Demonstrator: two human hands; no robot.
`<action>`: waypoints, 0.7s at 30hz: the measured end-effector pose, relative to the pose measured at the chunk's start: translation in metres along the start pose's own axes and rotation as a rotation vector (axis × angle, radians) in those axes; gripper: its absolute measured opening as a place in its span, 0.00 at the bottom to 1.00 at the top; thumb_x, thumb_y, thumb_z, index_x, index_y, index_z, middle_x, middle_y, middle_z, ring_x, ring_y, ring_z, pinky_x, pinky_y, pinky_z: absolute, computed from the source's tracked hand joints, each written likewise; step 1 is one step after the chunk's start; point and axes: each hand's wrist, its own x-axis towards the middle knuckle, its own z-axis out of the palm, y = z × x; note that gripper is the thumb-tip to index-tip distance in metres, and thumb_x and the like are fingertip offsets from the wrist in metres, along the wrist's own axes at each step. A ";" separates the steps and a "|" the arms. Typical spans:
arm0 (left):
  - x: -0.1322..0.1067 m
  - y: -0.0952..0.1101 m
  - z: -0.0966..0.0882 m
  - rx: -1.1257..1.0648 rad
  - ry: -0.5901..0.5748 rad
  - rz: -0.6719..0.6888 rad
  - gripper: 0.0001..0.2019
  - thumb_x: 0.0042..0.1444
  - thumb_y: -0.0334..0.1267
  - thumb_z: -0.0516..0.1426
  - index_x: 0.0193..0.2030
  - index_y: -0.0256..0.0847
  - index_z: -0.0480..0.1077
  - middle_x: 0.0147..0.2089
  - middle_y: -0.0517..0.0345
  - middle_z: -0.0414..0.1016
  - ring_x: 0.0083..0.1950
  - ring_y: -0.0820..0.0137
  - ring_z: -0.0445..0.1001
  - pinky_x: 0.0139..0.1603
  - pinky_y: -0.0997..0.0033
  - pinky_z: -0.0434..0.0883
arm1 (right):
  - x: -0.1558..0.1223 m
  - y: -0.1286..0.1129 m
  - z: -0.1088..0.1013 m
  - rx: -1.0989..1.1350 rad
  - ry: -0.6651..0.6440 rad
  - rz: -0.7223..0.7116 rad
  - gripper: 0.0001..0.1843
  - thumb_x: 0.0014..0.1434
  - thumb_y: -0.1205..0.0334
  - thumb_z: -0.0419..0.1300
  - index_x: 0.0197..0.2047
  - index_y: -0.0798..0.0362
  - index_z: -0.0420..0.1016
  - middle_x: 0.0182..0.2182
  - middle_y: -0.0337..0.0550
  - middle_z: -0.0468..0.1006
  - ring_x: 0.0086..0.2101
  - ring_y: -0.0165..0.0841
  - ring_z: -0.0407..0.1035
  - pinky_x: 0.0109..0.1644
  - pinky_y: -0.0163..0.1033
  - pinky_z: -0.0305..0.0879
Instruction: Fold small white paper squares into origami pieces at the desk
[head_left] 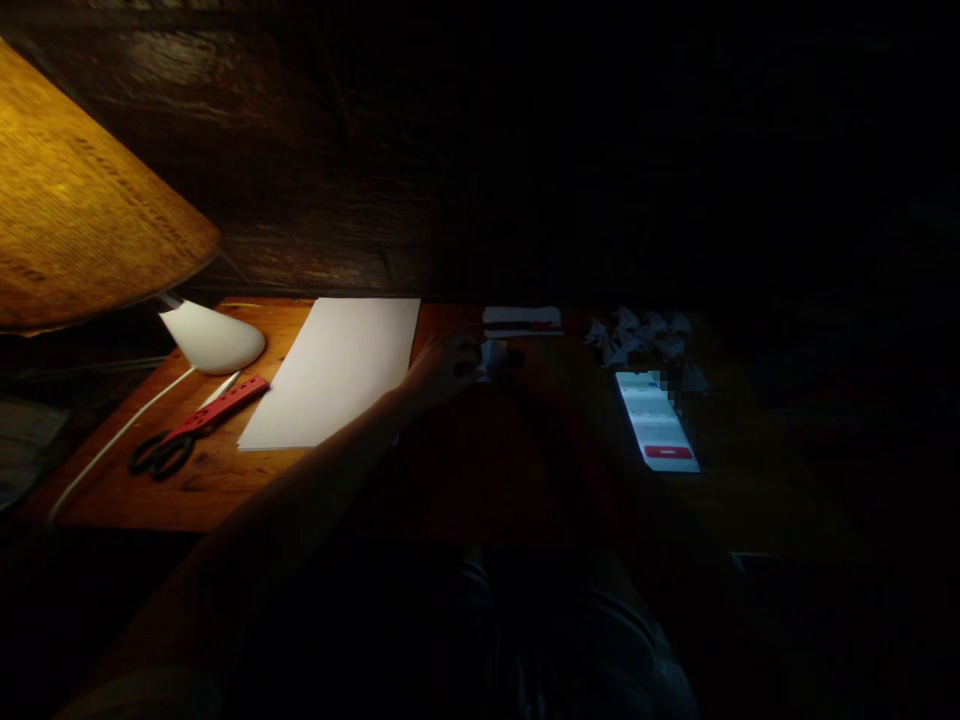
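Left hand (454,355): fingers pinched on small, angular white paper piece (491,360), far centre | Right hand (525,368): shadowed, finger state cannot be told | Risk: paper could crease crookedly; likely cause, poor light.

Left hand (452,354) holding small white paper (492,360), dim wooden table (225,485) — lamp (82,210), scissors (215,409), glowing phone (652,420)

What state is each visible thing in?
Yellow fabric lampshade: lit
Rectangular dark-edged phone: screen on, face up
Long red-and-black scissors: closed
White rectangular paper sheets: stacked flat
Small white paper piece: creased, held in left fingers
Jagged white paper pieces: folded, clustered
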 end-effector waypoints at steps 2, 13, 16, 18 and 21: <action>0.000 0.000 0.000 0.007 -0.002 0.001 0.04 0.62 0.35 0.64 0.36 0.40 0.80 0.52 0.50 0.81 0.52 0.58 0.80 0.55 0.55 0.77 | 0.005 0.006 0.008 0.022 0.008 -0.019 0.12 0.67 0.56 0.70 0.51 0.50 0.89 0.49 0.51 0.89 0.45 0.43 0.82 0.47 0.41 0.73; 0.000 -0.002 0.000 -0.013 -0.001 -0.007 0.04 0.61 0.36 0.64 0.37 0.41 0.80 0.53 0.48 0.81 0.51 0.59 0.79 0.52 0.56 0.77 | 0.031 0.031 0.058 0.205 0.102 -0.067 0.13 0.65 0.61 0.71 0.52 0.53 0.87 0.50 0.50 0.89 0.48 0.41 0.81 0.52 0.41 0.73; 0.001 -0.001 0.000 -0.031 -0.003 0.001 0.03 0.61 0.36 0.64 0.37 0.41 0.81 0.53 0.49 0.81 0.51 0.60 0.79 0.52 0.58 0.77 | 0.032 0.030 0.063 0.214 0.120 -0.058 0.14 0.66 0.60 0.70 0.54 0.53 0.87 0.51 0.50 0.88 0.49 0.41 0.81 0.52 0.41 0.72; 0.001 0.000 0.000 -0.020 -0.002 0.007 0.05 0.62 0.36 0.63 0.36 0.41 0.81 0.52 0.48 0.80 0.51 0.59 0.79 0.53 0.57 0.77 | 0.033 0.030 0.068 0.233 0.132 -0.069 0.14 0.67 0.58 0.68 0.53 0.53 0.87 0.50 0.49 0.88 0.48 0.41 0.81 0.51 0.41 0.71; 0.001 0.000 0.001 0.003 -0.010 0.010 0.06 0.63 0.37 0.63 0.36 0.40 0.81 0.52 0.47 0.80 0.52 0.58 0.78 0.54 0.56 0.76 | 0.034 0.029 0.073 0.239 0.133 -0.065 0.14 0.68 0.55 0.67 0.52 0.52 0.87 0.49 0.49 0.89 0.47 0.42 0.81 0.48 0.40 0.70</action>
